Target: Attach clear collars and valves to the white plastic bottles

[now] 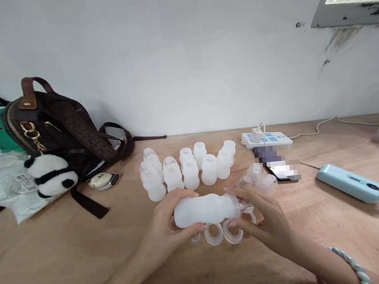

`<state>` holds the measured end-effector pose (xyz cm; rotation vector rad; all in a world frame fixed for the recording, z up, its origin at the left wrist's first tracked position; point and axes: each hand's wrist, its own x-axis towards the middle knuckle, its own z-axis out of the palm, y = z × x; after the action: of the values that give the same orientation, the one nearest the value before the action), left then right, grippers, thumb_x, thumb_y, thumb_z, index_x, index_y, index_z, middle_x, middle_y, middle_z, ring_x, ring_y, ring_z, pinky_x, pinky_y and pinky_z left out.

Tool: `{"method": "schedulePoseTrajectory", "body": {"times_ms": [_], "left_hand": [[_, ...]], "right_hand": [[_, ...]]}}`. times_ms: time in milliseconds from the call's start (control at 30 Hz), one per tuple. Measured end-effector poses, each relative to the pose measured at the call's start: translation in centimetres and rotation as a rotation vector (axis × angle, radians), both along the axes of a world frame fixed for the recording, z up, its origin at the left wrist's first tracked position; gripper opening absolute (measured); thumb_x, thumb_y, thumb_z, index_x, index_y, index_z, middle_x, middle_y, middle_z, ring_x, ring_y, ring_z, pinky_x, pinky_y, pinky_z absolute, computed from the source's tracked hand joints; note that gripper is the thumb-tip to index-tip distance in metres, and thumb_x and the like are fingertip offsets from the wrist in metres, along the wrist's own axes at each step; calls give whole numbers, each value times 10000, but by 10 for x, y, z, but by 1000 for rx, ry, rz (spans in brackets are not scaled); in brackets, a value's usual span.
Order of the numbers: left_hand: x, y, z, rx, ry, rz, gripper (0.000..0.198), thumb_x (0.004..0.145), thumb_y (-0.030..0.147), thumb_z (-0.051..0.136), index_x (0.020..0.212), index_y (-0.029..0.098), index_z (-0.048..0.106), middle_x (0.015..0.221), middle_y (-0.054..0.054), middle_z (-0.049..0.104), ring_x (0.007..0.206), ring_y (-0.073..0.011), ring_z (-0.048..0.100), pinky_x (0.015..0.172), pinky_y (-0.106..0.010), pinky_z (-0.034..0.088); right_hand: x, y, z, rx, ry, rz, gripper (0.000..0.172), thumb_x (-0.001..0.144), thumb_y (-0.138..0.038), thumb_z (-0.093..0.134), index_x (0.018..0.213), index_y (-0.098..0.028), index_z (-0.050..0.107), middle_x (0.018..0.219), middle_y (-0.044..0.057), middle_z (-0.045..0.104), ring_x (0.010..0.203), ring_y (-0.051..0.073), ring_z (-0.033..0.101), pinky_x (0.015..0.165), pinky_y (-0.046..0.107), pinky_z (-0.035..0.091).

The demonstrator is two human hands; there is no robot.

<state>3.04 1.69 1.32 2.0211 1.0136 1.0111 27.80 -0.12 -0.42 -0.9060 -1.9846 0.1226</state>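
Observation:
A translucent white baby bottle [201,210] lies sideways between my hands, its teat pointing right. My left hand [170,222] is closed around the bottle's base end. With thumb and fingers, my right hand [262,215] grips the clear ring collar at the neck. Below the bottle, several clear screw rings [213,234] lie flat on the table. Behind it stand open bottles without tops [209,170], and to their left are three bottles with clear domed tops [173,174]. Several clear domed caps [269,183] sit just beyond my right hand, partly hidden by it.
On the left are a dark backpack [81,130] with a panda plush [52,175], a plastic bag [9,186] and a watch [104,180]. A power strip [266,139], a partly blurred phone [281,169] and a light-blue device with cables [349,183] lie on the right of the wooden table [86,254].

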Motion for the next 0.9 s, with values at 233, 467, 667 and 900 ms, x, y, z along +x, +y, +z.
{"method": "schedulePoseTrajectory", "body": {"times_ms": [233,467,667,900], "left_hand": [[-5,-2,-10,646,230,26,258,933,218,642,1187,251,608,1191,-78,621,1011,-228,535,852,-339,461],[-1,-4,-5,299,158,51,347,855,382,721,1157,241,622,1066,-54,669,939,-231,619,789,-315,497],[1,-2,4,-198,51,59,333,835,465,663,1022,189,656,874,-25,691,740,-199,619,615,-248,477],[2,-2,6,-387,-35,9,362,839,503,642,969,165,642,729,6,614,627,-151,551,550,-217,423]], "right_hand": [[-5,-4,-5,-637,279,92,289,971,-518,514,1046,-238,514,723,-5,630,586,147,572,454,220,446],[3,-4,-1,-734,398,262,443,947,-540,565,1256,-261,414,794,-3,625,702,171,641,566,267,536],[4,-3,7,-641,255,268,470,906,-340,683,1285,-258,418,773,-5,695,724,171,667,614,282,563],[0,-4,10,-728,257,293,346,948,-308,611,1254,-252,460,688,-15,714,650,160,676,530,229,511]]}}
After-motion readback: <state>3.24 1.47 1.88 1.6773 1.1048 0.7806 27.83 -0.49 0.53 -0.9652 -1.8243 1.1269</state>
